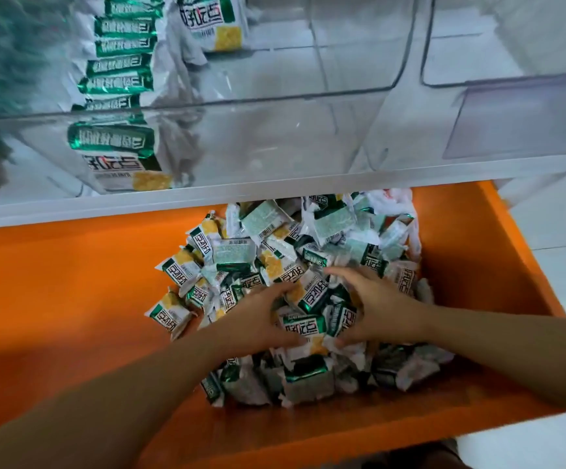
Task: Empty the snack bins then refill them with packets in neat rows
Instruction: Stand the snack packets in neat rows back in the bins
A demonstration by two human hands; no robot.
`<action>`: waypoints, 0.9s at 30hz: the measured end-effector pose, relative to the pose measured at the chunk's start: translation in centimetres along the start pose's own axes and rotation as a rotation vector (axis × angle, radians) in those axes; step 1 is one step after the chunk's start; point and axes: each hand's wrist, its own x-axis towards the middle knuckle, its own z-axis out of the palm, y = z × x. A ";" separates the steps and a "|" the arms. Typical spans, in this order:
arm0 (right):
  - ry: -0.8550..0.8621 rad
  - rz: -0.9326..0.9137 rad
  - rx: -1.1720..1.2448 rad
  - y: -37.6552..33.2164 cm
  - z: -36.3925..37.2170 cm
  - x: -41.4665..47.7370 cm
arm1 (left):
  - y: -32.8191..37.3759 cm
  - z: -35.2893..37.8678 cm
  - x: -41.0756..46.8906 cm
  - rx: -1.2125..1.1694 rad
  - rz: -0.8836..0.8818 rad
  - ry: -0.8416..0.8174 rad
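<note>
Left grip (257, 319): fingers curled round a bunch of packets (305, 321) from its left side; bare forearm comes in from the lower left
Right grip (381, 309): fingers curled round the same bunch from its right side
Loose pile (274, 238): green, white and yellow packets heaped in the orange tray (71, 282), right of its middle; the bunch sits on top
White shelf (71, 211): over the tray's far edge
Clear bin (257, 137): on the shelf; a row of packets (122, 66) along its left side; second clear bin (511, 72) just beside it, to the right

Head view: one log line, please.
left hand: grips packets | right hand: grips packets | pile: orange tray | clear bin: row inside
</note>
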 end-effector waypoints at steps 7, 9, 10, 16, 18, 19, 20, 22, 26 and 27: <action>-0.103 -0.040 0.027 -0.5 -0.2 0.1 | 0.7 0.4 0.0 -0.090 0.008 -0.025; -0.089 -0.062 0.016 -0.7 -0.2 0.0 | 0.7 0.6 -0.2 -0.130 0.015 -0.004; -0.079 -0.079 0.016 -0.8 -0.1 0.0 | 0.6 0.6 -0.3 -0.156 0.020 0.007; -0.099 -0.132 0.017 -1.5 0.0 0.3 | -0.1 0.4 -0.3 -0.238 0.017 0.001; -0.121 -0.130 0.016 -1.8 0.0 0.5 | -0.2 0.3 -0.2 -0.233 0.011 -0.032; -0.118 -0.130 0.014 -1.8 0.0 0.5 | -0.1 0.2 -0.2 -0.222 0.007 -0.034; -0.108 -0.127 0.017 -1.8 0.0 0.5 | -0.1 0.2 -0.2 -0.221 0.012 -0.023; -0.064 -0.122 0.044 -1.7 0.1 0.5 | 0.2 0.1 -0.3 -0.245 0.034 0.016; 0.035 -0.129 0.113 -2.1 -0.4 0.1 | 1.3 -0.9 -1.1 -0.217 0.062 0.095; 0.047 -0.135 0.132 -2.4 -0.6 -0.1 | 1.6 -1.2 -1.4 -0.199 0.073 0.110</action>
